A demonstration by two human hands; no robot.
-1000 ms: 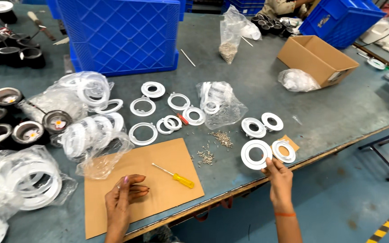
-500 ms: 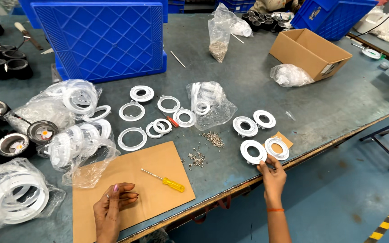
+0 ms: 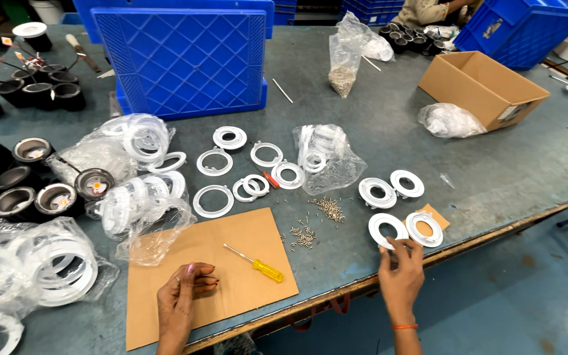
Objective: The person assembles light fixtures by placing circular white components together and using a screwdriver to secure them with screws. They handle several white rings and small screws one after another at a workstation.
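Right hand [image 3: 400, 276] touching a white ring [image 3: 388, 229] at the tabletop [image 3: 494, 171] edge.
Its fingers are pinching the ring's near rim; left hand [image 3: 180, 297] is resting loosely curled, holding nothing, on the cardboard sheet [image 3: 231, 263] near a screwdriver [image 3: 258, 264].

Open brown cardboard box [image 3: 481, 87] upper right, small white label on its side. Clear plastic bags of white rings [image 3: 136, 197] left and centre; screw bag [image 3: 344, 66] top centre.
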